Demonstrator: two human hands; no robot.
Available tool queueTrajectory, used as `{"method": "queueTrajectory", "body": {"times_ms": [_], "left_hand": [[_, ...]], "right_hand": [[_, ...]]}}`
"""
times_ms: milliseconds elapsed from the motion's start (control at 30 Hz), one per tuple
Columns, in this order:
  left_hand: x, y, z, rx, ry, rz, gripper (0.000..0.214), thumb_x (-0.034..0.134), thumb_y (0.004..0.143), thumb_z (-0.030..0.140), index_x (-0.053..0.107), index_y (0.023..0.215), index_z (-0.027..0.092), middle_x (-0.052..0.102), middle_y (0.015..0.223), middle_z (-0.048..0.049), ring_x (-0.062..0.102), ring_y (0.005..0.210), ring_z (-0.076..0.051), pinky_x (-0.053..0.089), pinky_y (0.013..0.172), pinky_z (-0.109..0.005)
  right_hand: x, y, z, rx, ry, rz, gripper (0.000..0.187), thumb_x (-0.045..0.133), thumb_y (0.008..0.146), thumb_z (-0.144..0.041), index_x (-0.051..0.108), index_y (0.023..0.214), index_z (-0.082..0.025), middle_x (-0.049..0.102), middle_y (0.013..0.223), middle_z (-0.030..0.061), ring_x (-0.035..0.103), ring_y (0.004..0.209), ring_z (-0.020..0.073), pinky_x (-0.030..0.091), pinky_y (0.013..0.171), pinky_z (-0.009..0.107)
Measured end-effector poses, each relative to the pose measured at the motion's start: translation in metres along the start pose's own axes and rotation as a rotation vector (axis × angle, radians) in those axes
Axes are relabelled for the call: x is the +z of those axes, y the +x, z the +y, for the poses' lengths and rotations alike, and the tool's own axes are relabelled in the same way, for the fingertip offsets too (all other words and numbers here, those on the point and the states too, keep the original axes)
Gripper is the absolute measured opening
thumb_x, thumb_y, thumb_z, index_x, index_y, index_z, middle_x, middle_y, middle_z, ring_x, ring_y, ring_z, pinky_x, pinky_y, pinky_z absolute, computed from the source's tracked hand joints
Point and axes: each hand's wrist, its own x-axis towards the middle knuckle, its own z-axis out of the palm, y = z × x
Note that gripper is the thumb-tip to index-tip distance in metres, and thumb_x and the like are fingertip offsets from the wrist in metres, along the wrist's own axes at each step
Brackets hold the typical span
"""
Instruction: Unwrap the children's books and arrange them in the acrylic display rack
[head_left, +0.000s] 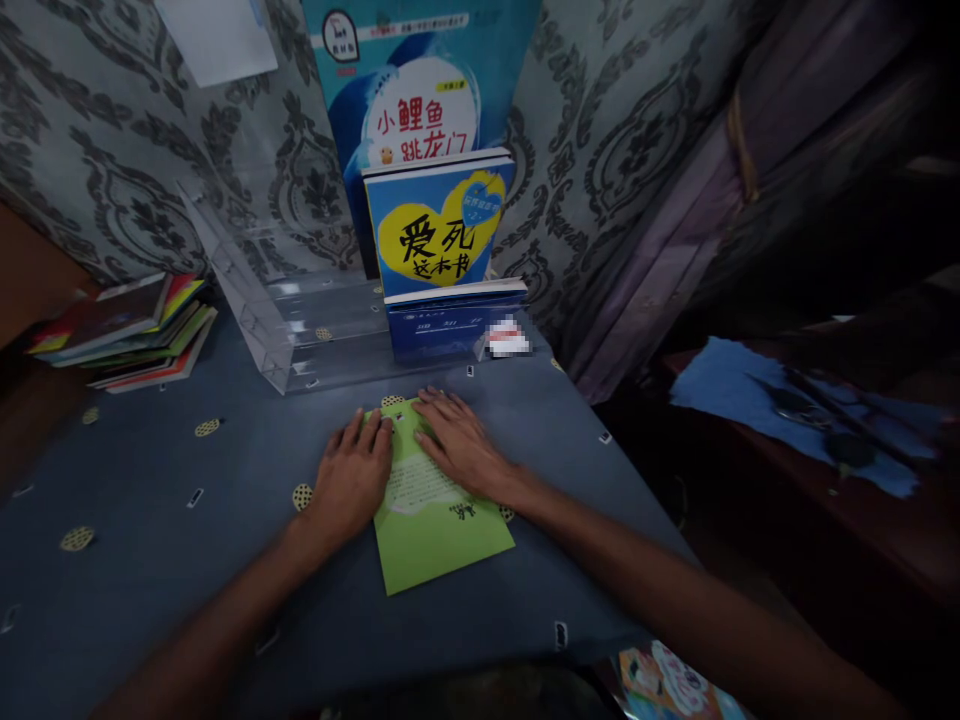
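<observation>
"Lying where, our green book (442,553)?"

"Flat on the tabletop (225,560), slightly askew before us. Our left hand (355,472) rests unclenched on its left edge, our right hand (466,446), fingers loosely spread, at its upper right; we grasp nothing and probably press to keep it flat and steady."

"And beyond?"

"Our clear rack (251,318) stands behind, seemingly there to keep the blue books (444,245) upright. Farthest, the tall teal book (420,60) rises before the patterned wall (592,110), likely propped by it."
</observation>
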Motion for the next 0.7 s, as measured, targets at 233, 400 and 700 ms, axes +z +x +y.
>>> {"method": "queueTrajectory", "body": {"times_ms": [233, 400, 700], "left_hand": [[0.003, 0.0, -0.001, 0.031, 0.026, 0.062, 0.043, 0.04, 0.103, 0.016, 0.057, 0.142, 0.013, 0.055, 0.152, -0.0148, 0.048, 0.143, -0.035, 0.048, 0.108, -0.05], [0.004, 0.0, -0.002, 0.049, 0.038, 0.098, 0.042, 0.041, 0.103, 0.017, 0.059, 0.14, 0.012, 0.057, 0.149, -0.0156, 0.051, 0.141, -0.035, 0.048, 0.107, -0.048], [0.007, 0.002, -0.007, 0.059, 0.011, 0.113, 0.043, 0.037, 0.103, 0.016, 0.06, 0.139, 0.015, 0.059, 0.147, -0.015, 0.053, 0.14, -0.031, 0.048, 0.108, -0.048]], "right_hand": [[0.003, 0.001, 0.0, -0.007, 0.011, 0.022, 0.048, 0.042, 0.102, -0.03, 0.052, 0.145, -0.012, 0.047, 0.157, 0.0186, 0.036, 0.152, 0.0286, 0.03, 0.125, 0.056], [0.008, 0.0, 0.0, -0.014, 0.035, 0.067, 0.046, 0.045, 0.102, -0.029, 0.053, 0.144, -0.014, 0.048, 0.157, 0.0186, 0.037, 0.151, 0.0285, 0.032, 0.125, 0.054], [0.009, -0.002, -0.004, -0.001, 0.01, 0.068, 0.045, 0.043, 0.103, -0.031, 0.052, 0.144, -0.013, 0.047, 0.157, 0.0181, 0.036, 0.151, 0.0278, 0.031, 0.125, 0.051]]}}
